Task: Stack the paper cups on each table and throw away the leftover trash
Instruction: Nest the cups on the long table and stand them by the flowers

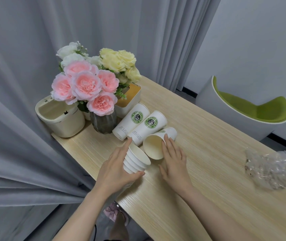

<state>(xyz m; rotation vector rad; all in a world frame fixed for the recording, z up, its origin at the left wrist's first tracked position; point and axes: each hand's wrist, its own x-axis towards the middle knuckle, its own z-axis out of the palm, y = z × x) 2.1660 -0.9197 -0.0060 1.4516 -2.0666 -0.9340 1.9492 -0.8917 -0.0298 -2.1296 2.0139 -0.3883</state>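
Note:
My left hand [114, 168] grips a nested stack of several white paper cups [136, 160], tilted with the open mouths toward the right. My right hand [172, 154] lies with straight fingers on a single paper cup [156, 145] that rests on its side, mouth toward me. Behind them two tall white cups with green coffee logos, one on the left [131, 121] and one on the right [148, 127], lie on their sides on the wooden table [199, 180]. A crumpled clear plastic wrapper [269, 168] sits near the table's right edge.
A glass vase of pink, white and yellow flowers [93, 84] stands at the table's far left corner, beside a cream desktop bin [60, 117] and a white tissue box [129, 100]. Grey curtains hang behind. A white chair with a green seat [253, 108] stands to the right.

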